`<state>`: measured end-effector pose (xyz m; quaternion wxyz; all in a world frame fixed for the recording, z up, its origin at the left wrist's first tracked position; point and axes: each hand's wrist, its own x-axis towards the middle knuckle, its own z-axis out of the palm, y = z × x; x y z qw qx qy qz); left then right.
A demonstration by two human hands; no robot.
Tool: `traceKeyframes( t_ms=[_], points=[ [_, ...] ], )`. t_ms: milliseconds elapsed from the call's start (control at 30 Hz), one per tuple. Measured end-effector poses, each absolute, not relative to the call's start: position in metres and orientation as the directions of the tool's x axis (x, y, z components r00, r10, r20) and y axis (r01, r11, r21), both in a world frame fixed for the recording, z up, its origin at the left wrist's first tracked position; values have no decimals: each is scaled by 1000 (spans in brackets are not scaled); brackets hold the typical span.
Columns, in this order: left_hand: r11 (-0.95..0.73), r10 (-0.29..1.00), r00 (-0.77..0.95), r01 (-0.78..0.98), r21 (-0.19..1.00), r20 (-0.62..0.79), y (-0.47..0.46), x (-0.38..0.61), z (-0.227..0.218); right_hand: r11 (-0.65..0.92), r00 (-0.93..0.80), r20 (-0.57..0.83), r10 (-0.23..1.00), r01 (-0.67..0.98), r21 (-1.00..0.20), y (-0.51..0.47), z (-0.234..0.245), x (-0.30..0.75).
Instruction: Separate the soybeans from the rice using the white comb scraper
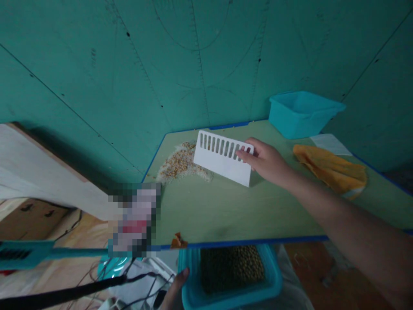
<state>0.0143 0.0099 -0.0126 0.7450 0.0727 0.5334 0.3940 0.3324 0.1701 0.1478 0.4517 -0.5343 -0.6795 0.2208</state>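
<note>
My right hand (265, 161) is closed on the top right edge of a white slotted plastic panel (222, 157), which stands on edge on the pale green table (226, 211). Left of the panel lies a heap of mixed grains (180, 162). My left hand (176, 285) shows only in part below the table's front edge. Its fingers are wrapped on the left rim of a teal bin (193, 295) holding greenish beans (230, 267).
A second teal bin (301, 113) stands at the back right by the teal wall. An orange cloth (332, 170) and a white sheet (331, 144) lie at the right. A small orange scrap (178, 241) sits at the front edge. Cables and a teal handle (26, 253) lie lower left.
</note>
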Motion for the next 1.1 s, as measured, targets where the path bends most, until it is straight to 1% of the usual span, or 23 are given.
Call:
traceKeyframes(
  t_ms=[133,367,467,567,600,667,767,867,967,1100],
  points=[
    [674,666,117,-518,527,-737,11,13,-15,344,6,437,899,609,-715,166,147,327],
    [652,696,133,-528,544,-706,11,17,-12,359,-37,425,904,606,-710,166,146,325],
    [658,695,149,-525,540,-703,10,20,-9,363,-110,380,918,617,-698,167,143,324],
    [654,702,156,-527,542,-695,10,20,-8,342,-208,276,938,671,-657,168,140,322],
    [650,706,154,-529,546,-691,11,20,-8,324,-215,244,946,696,-641,168,140,322],
    [641,715,149,-530,555,-683,11,20,-8,273,-176,214,961,732,-624,169,140,322],
    [641,716,147,-524,560,-682,12,19,-8,238,-103,241,965,726,-645,170,140,323],
    [647,713,149,-518,560,-685,11,19,-7,262,-103,265,959,684,-681,171,139,324],
    [653,706,150,-517,554,-692,11,18,-7,288,-134,263,956,612,-737,173,137,326],
    [656,703,151,-517,550,-695,11,14,-8,280,-134,246,960,482,-831,178,133,329]
  ],
)
